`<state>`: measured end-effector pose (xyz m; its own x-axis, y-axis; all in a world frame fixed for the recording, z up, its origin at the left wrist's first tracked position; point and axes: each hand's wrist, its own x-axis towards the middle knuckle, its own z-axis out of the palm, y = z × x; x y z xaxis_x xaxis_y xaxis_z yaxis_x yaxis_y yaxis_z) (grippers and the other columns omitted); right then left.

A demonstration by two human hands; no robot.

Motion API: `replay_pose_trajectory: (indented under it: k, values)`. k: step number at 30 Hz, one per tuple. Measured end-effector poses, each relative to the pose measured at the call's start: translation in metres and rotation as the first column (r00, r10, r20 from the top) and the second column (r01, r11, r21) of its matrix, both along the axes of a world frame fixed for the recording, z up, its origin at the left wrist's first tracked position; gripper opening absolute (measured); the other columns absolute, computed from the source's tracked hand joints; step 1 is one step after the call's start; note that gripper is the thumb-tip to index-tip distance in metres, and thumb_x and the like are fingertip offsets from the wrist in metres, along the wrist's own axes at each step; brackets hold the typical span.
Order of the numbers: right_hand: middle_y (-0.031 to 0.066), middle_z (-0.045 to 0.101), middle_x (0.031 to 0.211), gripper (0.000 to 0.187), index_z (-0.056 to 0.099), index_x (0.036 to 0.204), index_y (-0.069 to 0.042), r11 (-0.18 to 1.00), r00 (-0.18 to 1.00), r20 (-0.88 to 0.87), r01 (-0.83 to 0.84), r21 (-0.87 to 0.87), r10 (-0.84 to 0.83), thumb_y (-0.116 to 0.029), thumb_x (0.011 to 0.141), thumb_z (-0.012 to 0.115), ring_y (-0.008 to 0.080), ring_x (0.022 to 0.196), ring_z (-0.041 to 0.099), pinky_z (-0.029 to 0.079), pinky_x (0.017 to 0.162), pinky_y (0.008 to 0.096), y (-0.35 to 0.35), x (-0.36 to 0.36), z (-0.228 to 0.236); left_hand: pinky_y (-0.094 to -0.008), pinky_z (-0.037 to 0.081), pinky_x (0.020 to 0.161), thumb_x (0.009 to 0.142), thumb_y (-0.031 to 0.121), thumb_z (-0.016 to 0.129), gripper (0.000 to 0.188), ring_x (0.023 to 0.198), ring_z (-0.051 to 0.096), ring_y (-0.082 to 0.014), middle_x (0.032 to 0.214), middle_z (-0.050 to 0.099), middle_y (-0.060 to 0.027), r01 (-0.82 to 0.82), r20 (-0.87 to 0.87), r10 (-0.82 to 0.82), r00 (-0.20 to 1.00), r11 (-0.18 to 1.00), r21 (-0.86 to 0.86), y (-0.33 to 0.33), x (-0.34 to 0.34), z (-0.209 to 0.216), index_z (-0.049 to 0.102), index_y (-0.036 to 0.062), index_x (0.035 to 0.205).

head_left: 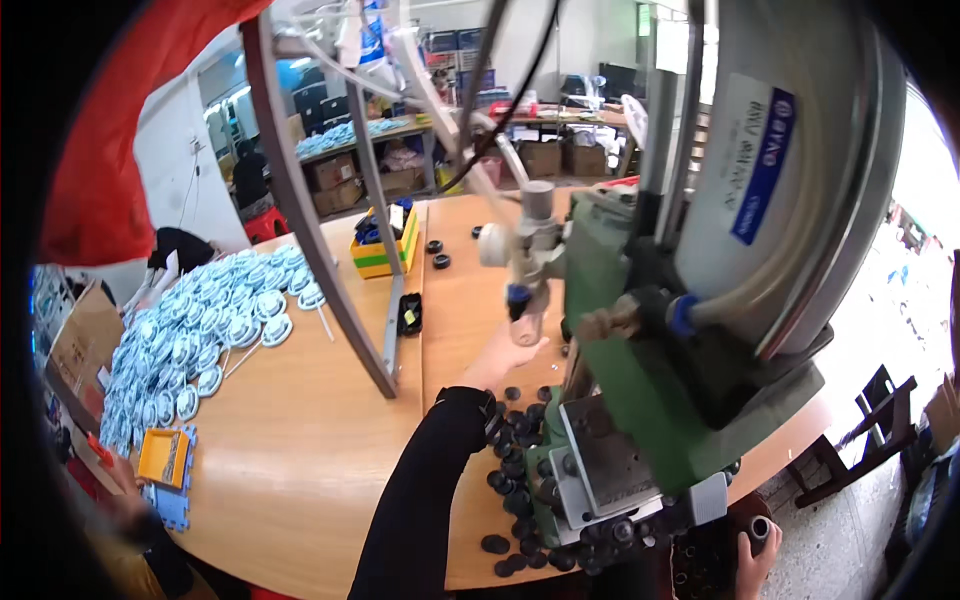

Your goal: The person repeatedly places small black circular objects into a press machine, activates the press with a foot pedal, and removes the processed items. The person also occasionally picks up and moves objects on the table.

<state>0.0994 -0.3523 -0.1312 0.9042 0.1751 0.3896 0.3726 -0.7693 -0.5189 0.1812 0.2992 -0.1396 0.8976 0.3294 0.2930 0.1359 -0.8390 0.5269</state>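
My left arm, in a black sleeve, stretches forward along the left side of a green bench press (610, 330). My left hand (500, 358) is at the lower cup of an air regulator (525, 325); its fingers are mostly hidden there, so I cannot tell whether they grip it. At the lower right, my right hand (752, 572) is closed round a short dark cylinder (760, 530) with an open end. Many small black round caps (515, 465) lie around the press base and its metal plate (610, 465).
Light-blue round parts (220, 310) are heaped on the left of the wooden table (300, 440). A metal frame (310, 200) stands before a yellow box (385, 245) of dark parts. At the left edge, another person's hand (122, 478) is near an orange tray (163, 455).
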Motion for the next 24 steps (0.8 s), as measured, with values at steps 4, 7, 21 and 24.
replay_pose_trajectory:
  k: [4,7,21,24]
  values:
    - [0.0249,0.044,0.15,0.093,0.039,0.155,-0.001,0.959,0.957,-0.085,0.271,-0.079,-0.277,-0.026,0.079,0.086,0.0426,0.138,0.044,0.035,0.117,0.0486,-0.081,0.025,-0.079,-0.0441,0.05,0.102,0.089,0.019,0.075,0.051,0.119,0.062,-0.0364,0.132,0.062,-0.0228,0.118,-0.106,-0.111,0.988,0.991,0.063,0.013,0.018,-0.015,0.061,0.0078,0.137]
    - [0.0275,0.036,0.158,0.111,0.021,0.165,-0.005,0.941,0.938,-0.092,0.329,-0.077,-0.335,-0.029,0.078,0.087,0.0456,0.145,0.037,0.032,0.119,0.0504,-0.083,0.016,-0.084,-0.0438,0.048,0.104,0.089,0.017,0.074,0.053,0.122,0.06,-0.037,0.134,0.061,-0.0238,0.238,-0.152,-0.221,0.963,0.966,0.102,0.008,0.055,-0.023,0.059,0.0081,0.14]
    - [0.023,0.052,0.147,0.069,0.045,0.153,0.0,0.918,0.919,-0.097,0.39,0.069,-0.383,-0.023,0.095,0.074,0.0393,0.134,0.051,0.041,0.114,0.0446,-0.1,0.012,-0.05,-0.0392,0.056,0.094,0.093,0.019,0.075,0.045,0.114,0.065,-0.0308,0.123,0.063,-0.0202,0.312,-0.202,-0.277,0.939,0.936,0.166,0.021,0.087,-0.025,0.062,0.0052,0.134]
    - [0.0214,0.054,0.144,0.063,0.045,0.153,0.001,0.934,0.935,-0.159,0.336,0.122,-0.316,-0.012,0.097,0.069,0.0346,0.13,0.056,0.046,0.109,0.0411,-0.087,0.019,-0.044,-0.0378,0.059,0.089,0.093,0.021,0.075,0.043,0.11,0.066,-0.0287,0.12,0.064,-0.0187,0.274,-0.361,-0.288,0.887,0.957,-0.09,0.012,0.01,-0.002,0.063,0.0049,0.131]
